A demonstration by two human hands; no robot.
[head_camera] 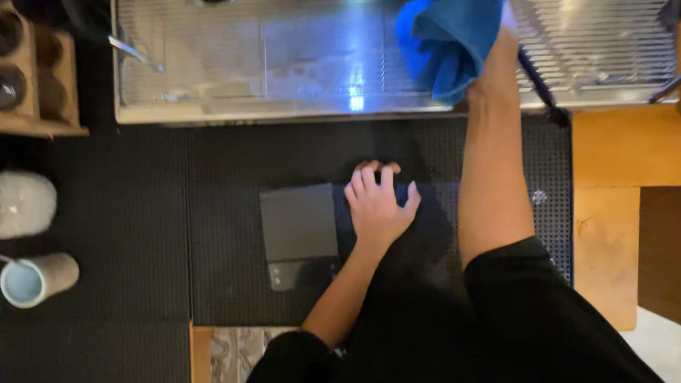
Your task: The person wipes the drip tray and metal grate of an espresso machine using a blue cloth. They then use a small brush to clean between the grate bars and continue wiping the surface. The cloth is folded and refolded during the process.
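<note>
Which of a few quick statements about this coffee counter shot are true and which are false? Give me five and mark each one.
1. The right hand holds a blue cloth against the metal drip tray. True.
2. The left hand grips the pale blue cup. False: it rests flat on the black mat, beside a flat dark scale.
3. The cup lies on its side. True.
4. The cloth is red. False: blue.
5. A wooden rack stands left of the tray. True.
</note>
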